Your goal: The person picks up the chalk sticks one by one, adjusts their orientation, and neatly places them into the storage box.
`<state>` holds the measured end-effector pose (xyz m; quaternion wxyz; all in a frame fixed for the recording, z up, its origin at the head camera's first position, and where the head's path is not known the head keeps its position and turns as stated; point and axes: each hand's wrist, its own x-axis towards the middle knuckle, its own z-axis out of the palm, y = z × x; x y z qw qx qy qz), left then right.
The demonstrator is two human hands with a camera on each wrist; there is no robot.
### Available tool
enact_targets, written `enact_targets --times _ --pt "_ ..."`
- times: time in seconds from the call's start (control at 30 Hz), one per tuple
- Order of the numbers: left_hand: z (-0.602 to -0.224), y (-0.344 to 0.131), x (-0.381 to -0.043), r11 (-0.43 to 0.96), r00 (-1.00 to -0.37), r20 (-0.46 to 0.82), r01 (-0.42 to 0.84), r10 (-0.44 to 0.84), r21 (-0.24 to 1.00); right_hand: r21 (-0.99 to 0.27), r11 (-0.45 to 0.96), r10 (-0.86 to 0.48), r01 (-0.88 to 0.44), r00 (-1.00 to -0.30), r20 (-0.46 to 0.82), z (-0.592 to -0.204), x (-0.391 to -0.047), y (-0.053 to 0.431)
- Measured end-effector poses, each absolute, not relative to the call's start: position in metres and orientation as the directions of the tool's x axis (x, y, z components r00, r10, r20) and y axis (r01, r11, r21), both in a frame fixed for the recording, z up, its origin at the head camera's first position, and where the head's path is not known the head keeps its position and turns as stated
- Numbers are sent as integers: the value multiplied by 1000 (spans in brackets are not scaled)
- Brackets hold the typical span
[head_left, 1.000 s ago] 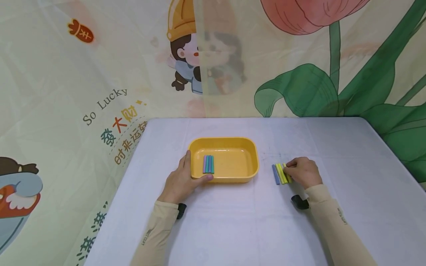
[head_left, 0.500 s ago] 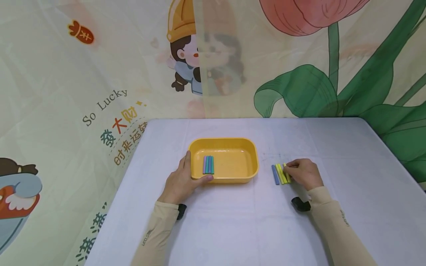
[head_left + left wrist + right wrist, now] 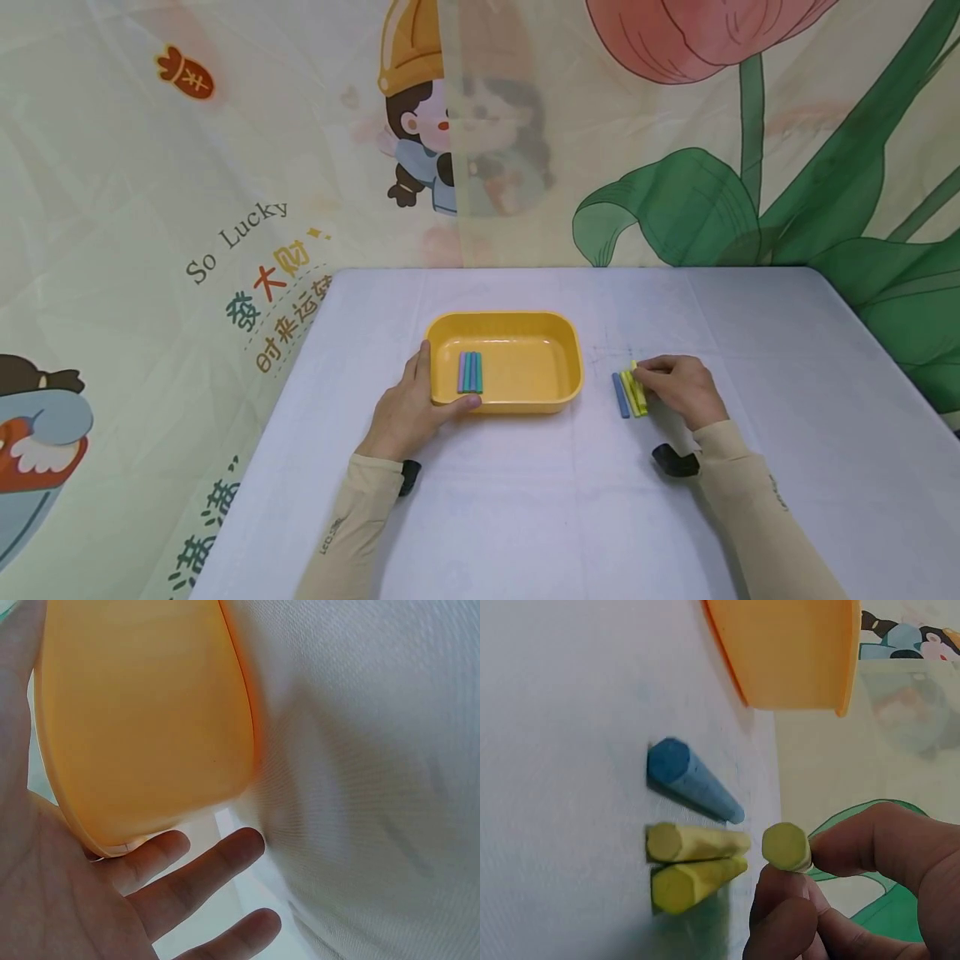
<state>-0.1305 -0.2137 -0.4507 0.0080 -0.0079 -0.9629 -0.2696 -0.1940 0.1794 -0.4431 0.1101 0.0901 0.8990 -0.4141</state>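
Observation:
A yellow tray [image 3: 525, 406] stands on the table, and my left hand [image 3: 405, 414] holds its near left corner, thumb along the front rim. In the left wrist view, the other fingers [image 3: 199, 881] spread past the tray's wall [image 3: 150, 712]. Between thumb and fingertips, my right hand [image 3: 686, 390] pinches a yellow chalk stick [image 3: 786, 846], raised off the table. Below it lie two more yellow chalk sticks [image 3: 697, 841], side by side, with a blue chalk stick [image 3: 694, 776] next to them. Several purple and green chalk sticks [image 3: 470, 372] lie in a row inside the tray.
White cloth covers the table [image 3: 517, 508]. Behind its far edge hangs a printed backdrop [image 3: 510, 233] with a tulip and cartoon figures. A black wrist-worn piece [image 3: 675, 461] is on the right wrist, close above the cloth.
My right hand has lifted the rightmost yellow chalk stick from the table and shifted it slightly left, over the other yellow ones. The left hand and the tray have stayed put.

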Motion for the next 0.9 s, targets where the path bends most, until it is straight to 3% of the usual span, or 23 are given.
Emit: enact_targets --times 0.33,0.9 --pt "-449 -214 -129 853 -999 26 31 20 522 -783 537 56 314 -939 -338 -437 -196 165" --pt "-449 -214 -130 853 -999 30 32 19 520 -914 324 -91 244 -954 -287 -415 -193 114"
